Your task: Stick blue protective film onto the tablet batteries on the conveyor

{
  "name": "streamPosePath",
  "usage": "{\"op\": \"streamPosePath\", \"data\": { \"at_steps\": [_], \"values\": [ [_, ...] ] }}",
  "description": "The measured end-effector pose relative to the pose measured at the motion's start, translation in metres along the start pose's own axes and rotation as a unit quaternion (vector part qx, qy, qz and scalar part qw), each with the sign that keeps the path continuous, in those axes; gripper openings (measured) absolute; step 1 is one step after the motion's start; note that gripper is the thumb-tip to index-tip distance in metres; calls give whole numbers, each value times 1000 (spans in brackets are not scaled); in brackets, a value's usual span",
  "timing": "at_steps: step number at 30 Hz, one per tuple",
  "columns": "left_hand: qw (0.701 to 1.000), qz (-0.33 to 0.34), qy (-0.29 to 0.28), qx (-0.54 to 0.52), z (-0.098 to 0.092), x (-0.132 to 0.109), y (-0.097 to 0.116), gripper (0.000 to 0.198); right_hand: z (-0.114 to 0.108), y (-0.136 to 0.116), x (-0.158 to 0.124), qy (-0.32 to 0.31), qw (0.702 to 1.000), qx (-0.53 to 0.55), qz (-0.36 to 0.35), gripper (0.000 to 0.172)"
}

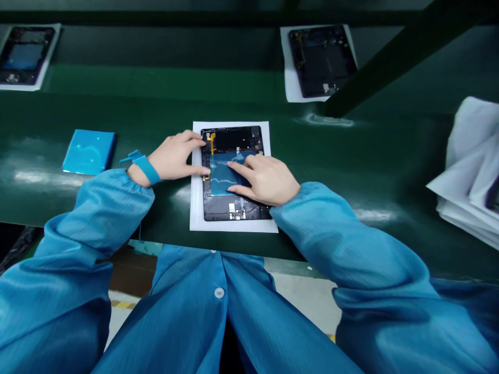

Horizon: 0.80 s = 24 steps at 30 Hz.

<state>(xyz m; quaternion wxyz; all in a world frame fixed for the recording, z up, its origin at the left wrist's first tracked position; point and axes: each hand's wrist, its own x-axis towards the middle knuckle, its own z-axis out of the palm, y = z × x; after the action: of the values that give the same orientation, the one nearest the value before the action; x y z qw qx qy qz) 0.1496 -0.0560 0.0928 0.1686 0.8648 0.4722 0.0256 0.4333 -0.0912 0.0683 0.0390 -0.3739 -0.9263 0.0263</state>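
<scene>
- The step in hand looks like smoothing or seating the blue panel [224,174], which lies between the two hands in the open tablet [234,140].
- To do it well, light, even pressure from the flat of the fingers would be best; a fingertip dug in could crease the shiny surface, where pale streaks show.
- The orange strip [212,143], just beside the left fingers, probably calls for care, as a careless push could bend it.
- A steady brace along the near edge should help, since the tablet lies on a loose white sheet [197,213] that could slide.
- The left hand [175,156] is half open, thumb and fingers spread apart; their tips touch the tablet's left edge, and it grips nothing.
- The right hand [273,179] lies over the tablet's right side, index finger and thumb stretched apart onto the panel, the other fingers partly curled; it seems to press, not to pinch.
- Beyond the left wrist, well apart from the tablet, lies a blue packet [89,150]; another tablet [323,59] lies past the right hand.
</scene>
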Motion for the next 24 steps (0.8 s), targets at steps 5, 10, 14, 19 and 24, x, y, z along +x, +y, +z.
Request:
{"op": "streamPosePath", "data": {
  "at_steps": [5,10,14,19,24],
  "values": [
    [992,-77,82,56,-6,49,21,41,5,0,14,62,996,23,59,61],
    [990,-107,59,66,5,84,21,31,12,12,-10,216,953,115,181,38],
    [995,-87,35,38,4,90,15,27,16,18,-37,235,929,186,216,32],
    [998,-51,22,22,1,91,9,23,8,17,-46,176,932,227,221,32],
    [999,-20,32,8,8,94,-5,21,-3,15,-37,140,930,245,235,33]
  ]
}}
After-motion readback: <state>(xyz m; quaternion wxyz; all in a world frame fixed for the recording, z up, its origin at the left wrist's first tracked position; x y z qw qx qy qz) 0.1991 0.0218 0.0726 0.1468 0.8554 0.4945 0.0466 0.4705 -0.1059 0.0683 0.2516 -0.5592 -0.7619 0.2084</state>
